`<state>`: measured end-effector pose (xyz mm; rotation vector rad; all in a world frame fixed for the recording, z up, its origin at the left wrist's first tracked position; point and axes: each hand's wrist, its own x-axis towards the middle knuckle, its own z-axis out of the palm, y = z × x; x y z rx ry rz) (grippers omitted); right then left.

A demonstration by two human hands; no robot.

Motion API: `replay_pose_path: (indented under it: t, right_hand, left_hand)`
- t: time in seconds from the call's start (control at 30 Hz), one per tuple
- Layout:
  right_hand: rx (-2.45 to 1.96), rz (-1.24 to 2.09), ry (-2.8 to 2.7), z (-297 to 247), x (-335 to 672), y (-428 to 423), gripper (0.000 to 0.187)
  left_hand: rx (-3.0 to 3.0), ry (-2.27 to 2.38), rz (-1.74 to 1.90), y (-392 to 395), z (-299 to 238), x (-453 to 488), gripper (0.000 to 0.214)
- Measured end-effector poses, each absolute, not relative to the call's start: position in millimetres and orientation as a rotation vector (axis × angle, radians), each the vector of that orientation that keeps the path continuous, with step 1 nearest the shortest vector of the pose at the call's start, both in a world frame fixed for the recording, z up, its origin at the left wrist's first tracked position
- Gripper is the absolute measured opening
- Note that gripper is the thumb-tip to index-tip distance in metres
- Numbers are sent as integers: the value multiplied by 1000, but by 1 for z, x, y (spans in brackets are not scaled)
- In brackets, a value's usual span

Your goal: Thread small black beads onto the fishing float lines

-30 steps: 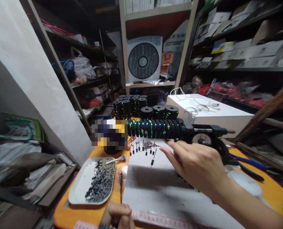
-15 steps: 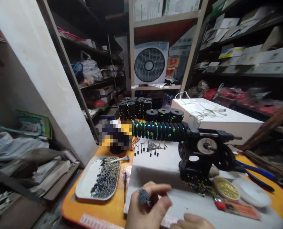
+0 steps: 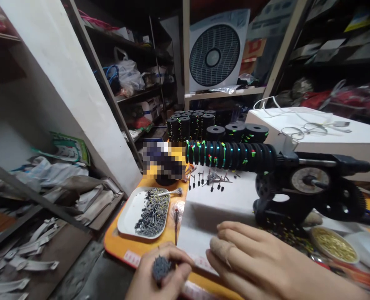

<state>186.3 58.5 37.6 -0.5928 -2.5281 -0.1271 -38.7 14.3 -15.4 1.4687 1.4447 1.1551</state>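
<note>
My left hand (image 3: 161, 273) is low at the table's near edge, its fingers pinched round a small bundle of dark grey pins (image 3: 160, 267). My right hand (image 3: 253, 260) lies beside it with fingers stretched flat over the white sheet (image 3: 222, 202), holding nothing. Just behind it stands a black winding machine (image 3: 297, 187) whose shaft carries a row of black spools (image 3: 228, 155) with green and red marks. Several small dark pins (image 3: 208, 181) stand on the sheet under the spools.
A white tray (image 3: 128, 212) of grey pins sits left on the orange table (image 3: 116, 246). Stacked black spools (image 3: 197, 123), a white box (image 3: 312, 125) with glasses, a round tin (image 3: 333, 243) and a fan (image 3: 216, 50) lie behind and right. Cluttered shelves (image 3: 47, 183) stand left.
My right hand came back from the spools and now lies flat on the sheet near me. My left hand rose into view holding the pin bundle. The camera moved closer and lower.
</note>
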Motion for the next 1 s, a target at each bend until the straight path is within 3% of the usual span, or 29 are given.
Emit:
replay_pose_path:
  t: [0.17, 0.37, 0.6, 0.77, 1.0]
  right_hand:
    - [-508, -51, -2505, 46, 193, 65, 30]
    - [-656, 267, -2398, 46, 194, 66, 22]
    - [-623, 550, -2303, 56, 193, 65, 19]
    - [-648, 636, -2209, 51, 186, 61, 21]
    - [-729, 752, -1969, 46, 185, 68, 15]
  left_hand:
    - [2081, 1982, 781, 60, 13, -57, 19]
    - [2175, 2068, 615, 88, 12, -38, 21]
    - [1972, 2035, 982, 75, 8, -39, 11]
    - [1399, 1652, 1464, 38, 6, -17, 23]
    - [951, 1313, 1597, 13, -2, 24, 31]
